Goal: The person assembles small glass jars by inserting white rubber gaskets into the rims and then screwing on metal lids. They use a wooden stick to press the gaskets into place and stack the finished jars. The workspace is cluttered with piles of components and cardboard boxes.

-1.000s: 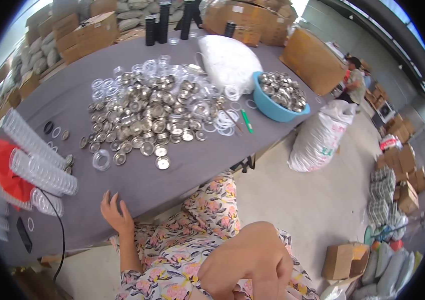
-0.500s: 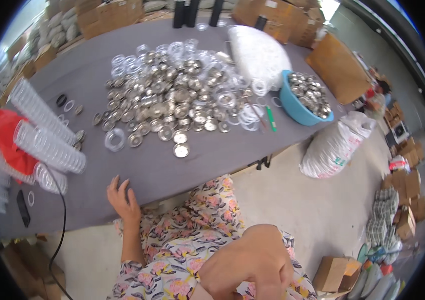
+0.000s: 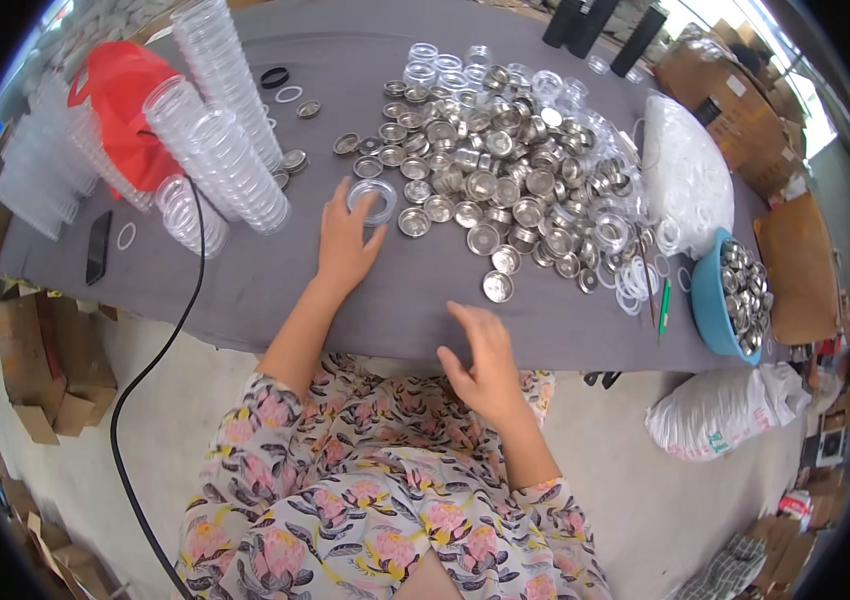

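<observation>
My left hand (image 3: 347, 242) reaches over the table with its fingers apart, at the left rim of a clear round plastic ring-shaped piece (image 3: 387, 212). The fingers overlap that rim, and I cannot tell whether they press on it. My right hand (image 3: 488, 368) hovers by the table's front edge, open and with nothing in it. Beyond my hands lies a wide heap of small round silvery metal cups (image 3: 482, 186). Two of these cups sit at the heap's near side, the closest being a shiny cup (image 3: 498, 287). Clear plastic rings (image 3: 423, 72) lie along the heap's far side.
Stacked clear plastic cups (image 3: 235, 165) lean at left beside a red bag (image 3: 130, 95). A black cable (image 3: 135, 385) hangs over the front edge. Toward the right are white rings (image 3: 632, 290), a green pen-like tool (image 3: 664, 305), a white plastic bag (image 3: 687, 170) and a blue basin (image 3: 710, 300) of metal cups.
The view has swung leftward. My left hand has moved from the bare cloth near the front edge to the clear ring. My right hand has gone from close before my body to the table edge.
</observation>
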Action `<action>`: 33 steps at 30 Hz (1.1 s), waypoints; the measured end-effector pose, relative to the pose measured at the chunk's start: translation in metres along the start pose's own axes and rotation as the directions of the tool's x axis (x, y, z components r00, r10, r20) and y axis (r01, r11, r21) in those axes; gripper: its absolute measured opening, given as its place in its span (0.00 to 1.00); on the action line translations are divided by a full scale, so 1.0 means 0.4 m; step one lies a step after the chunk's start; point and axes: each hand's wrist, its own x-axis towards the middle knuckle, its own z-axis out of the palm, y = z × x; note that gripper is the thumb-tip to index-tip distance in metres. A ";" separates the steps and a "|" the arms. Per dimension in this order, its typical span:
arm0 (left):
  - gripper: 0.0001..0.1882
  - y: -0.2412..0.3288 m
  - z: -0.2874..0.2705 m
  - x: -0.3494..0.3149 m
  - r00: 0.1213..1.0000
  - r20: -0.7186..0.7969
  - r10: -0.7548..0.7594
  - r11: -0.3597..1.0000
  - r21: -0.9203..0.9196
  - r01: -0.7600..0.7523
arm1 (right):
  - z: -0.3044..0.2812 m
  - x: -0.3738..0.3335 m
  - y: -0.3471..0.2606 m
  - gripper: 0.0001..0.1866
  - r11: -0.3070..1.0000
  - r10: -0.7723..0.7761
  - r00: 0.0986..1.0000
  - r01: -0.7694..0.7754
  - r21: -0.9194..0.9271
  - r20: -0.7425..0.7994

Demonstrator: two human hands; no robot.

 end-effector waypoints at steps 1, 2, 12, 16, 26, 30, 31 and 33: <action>0.20 -0.019 0.025 0.005 1.000 0.024 0.005 1.000 -0.024 -0.004 | 0.030 -0.006 0.029 0.26 1.000 -0.003 1.000 0.003 -0.023 0.003; 0.18 -0.045 0.035 -0.001 0.999 0.043 0.000 0.999 -0.036 0.002 | 0.064 -0.014 0.048 0.27 0.999 -0.016 1.000 0.017 -0.038 0.015; 0.11 0.109 -0.090 -0.177 0.930 0.324 0.174 0.985 -0.051 -0.167 | 0.147 0.031 0.098 0.28 0.999 -0.020 0.994 0.016 -0.042 -0.103; 0.11 0.111 -0.102 -0.116 0.966 0.204 0.160 0.961 -0.257 -0.105 | 0.171 0.037 0.102 0.27 0.994 -0.034 0.991 0.021 -0.104 -0.132; 0.09 0.056 -0.002 0.024 0.950 0.207 0.234 0.960 -0.206 -0.191 | 0.176 0.037 0.110 0.25 0.994 0.026 0.988 -0.042 -0.102 -0.151; 0.10 0.040 -0.093 -0.050 0.954 0.115 0.276 0.955 -0.149 -0.258 | 0.174 0.050 0.085 0.23 0.992 0.015 0.991 -0.032 -0.125 -0.135; 0.11 0.030 -0.092 -0.056 0.968 0.092 0.235 0.966 -0.133 -0.222 | 0.166 0.053 0.077 0.23 0.988 0.008 0.993 -0.026 -0.150 -0.120; 0.11 0.010 -0.075 -0.068 0.988 0.033 0.148 0.985 -0.090 -0.144 | 0.168 0.051 0.077 0.22 0.983 -0.015 0.995 -0.003 -0.184 -0.098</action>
